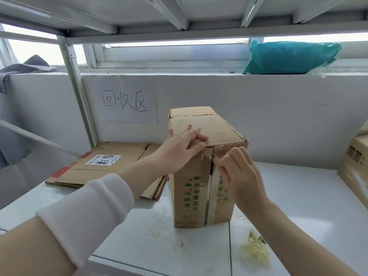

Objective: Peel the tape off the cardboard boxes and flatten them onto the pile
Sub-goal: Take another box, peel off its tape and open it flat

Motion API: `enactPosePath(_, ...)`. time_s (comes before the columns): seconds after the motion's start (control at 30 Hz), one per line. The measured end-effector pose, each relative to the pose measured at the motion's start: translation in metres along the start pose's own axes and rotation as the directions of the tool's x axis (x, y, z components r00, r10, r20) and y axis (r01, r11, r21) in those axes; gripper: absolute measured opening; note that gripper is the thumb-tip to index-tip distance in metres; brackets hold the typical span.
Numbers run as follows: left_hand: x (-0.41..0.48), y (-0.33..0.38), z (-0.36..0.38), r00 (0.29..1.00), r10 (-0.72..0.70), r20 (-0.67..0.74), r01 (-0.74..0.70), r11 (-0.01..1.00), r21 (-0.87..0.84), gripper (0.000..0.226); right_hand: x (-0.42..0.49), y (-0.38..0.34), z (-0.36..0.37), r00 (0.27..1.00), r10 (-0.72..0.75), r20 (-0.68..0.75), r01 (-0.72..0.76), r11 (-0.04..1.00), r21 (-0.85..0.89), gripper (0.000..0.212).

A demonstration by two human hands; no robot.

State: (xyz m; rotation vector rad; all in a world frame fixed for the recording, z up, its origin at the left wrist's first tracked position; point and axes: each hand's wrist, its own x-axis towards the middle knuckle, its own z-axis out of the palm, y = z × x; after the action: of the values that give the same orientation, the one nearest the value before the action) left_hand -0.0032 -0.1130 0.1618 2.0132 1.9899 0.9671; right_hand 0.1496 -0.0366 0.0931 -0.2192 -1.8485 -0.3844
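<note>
From the head camera: presses down on top of the tall brown cardboard box point(199, 186) with the left hand point(179, 148), fingers laid almost flat and holding nothing. Pinches the loose end of the clear crinkled tape point(209, 154) at the top front edge with the right hand point(237, 172), fingers tight together. Has the box standing up on the white table point(298, 196), just right of the flat pile of brown cardboard point(103, 166).

Probably best to pull the tape down slowly along the middle seam, close to the cardboard, to avoid a tear. Push firmly on top to stop a tip.

Mind the yellowish clump of peeled tape point(255, 250) by the right arm and the second brown box point(356, 166) far right. Sees no block between box and pile.
</note>
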Motion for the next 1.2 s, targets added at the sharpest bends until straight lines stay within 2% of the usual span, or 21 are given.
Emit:
enactPosePath(0.1, 0.0, 0.002, -0.006, 0.999, 0.018, 0.029, -0.021, 0.993, 0.119, 0.031, -0.004, -0.006, 0.007, 0.998, 0.04, -0.05, -0.041, 0.999, -0.019, 0.026)
enactPosePath(0.33, -0.001, 0.001, -0.002, 1.0, 0.026, -0.018, -0.024, 0.994, 0.104, 0.026, -0.017, -0.019, 0.011, 0.99, 0.126, -0.067, -0.128, 0.992, -0.015, 0.017)
enactPosePath(0.47, 0.0, 0.004, -0.002, 1.0, 0.007, -0.03, -0.003, 0.989, 0.15, 0.026, -0.054, -0.028, 0.013, 0.982, 0.161, 0.096, -0.158, 0.987, -0.037, 0.015)
enactPosePath(0.53, 0.002, 0.01, 0.0, 0.999, -0.019, -0.03, 0.026, 0.966, 0.257, 0.042, -0.077, -0.033, 0.016, 0.955, 0.201, 0.216, -0.191, 0.979, -0.067, 0.014)
enactPosePath(0.6, 0.007, 0.019, 0.005, 0.998, -0.053, -0.037, 0.064, 0.907, 0.417, 0.062, -0.096, -0.042, 0.018, 0.906, 0.272, 0.325, -0.263, 0.962, -0.07, 0.023)
enactPosePath(0.7, 0.018, 0.025, 0.011, 0.994, -0.087, -0.061, 0.106, 0.841, 0.531, 0.076, -0.108, -0.054, 0.017, 0.828, 0.397, 0.396, -0.422, 0.906, -0.025, 0.036)
enactPosePath(0.8, 0.028, 0.02, 0.008, 0.992, -0.123, -0.012, 0.108, 0.814, 0.57, 0.079, -0.102, -0.058, 0.009, 0.814, 0.478, 0.331, -0.513, 0.858, 0.021, 0.04)
enactPosePath(0.9, 0.034, 0.009, -0.004, 0.987, -0.158, 0.013, 0.123, 0.816, 0.566, 0.077, -0.091, -0.056, -0.002, 0.814, 0.548, 0.19, -0.567, 0.822, 0.058, 0.047)
enactPosePath(1.03, 0.038, -0.009, -0.024, 0.983, -0.183, 0.006, 0.155, 0.849, 0.505, 0.074, -0.081, -0.052, -0.022, 0.768, 0.638, 0.053, -0.637, 0.751, 0.176, 0.023)
enactPosePath(1.1, 0.037, -0.017, -0.03, 0.98, -0.198, -0.023, 0.186, 0.871, 0.456, 0.073, -0.076, -0.048, -0.029, 0.709, 0.703, 0.045, -0.69, 0.679, 0.251, 0.018)
enactPosePath(1.13, 0.037, -0.021, -0.031, 0.979, -0.2, -0.037, 0.195, 0.877, 0.44, 0.072, -0.074, -0.046, -0.029, 0.648, 0.759, 0.056, -0.735, 0.606, 0.304, 0.02)
enactPosePath(1.2, 0.035, -0.026, -0.03, 0.98, -0.19, -0.057, 0.196, 0.877, 0.439, 0.071, -0.067, -0.044, -0.028, 0.478, 0.868, 0.134, -0.812, 0.378, 0.444, 0.032)
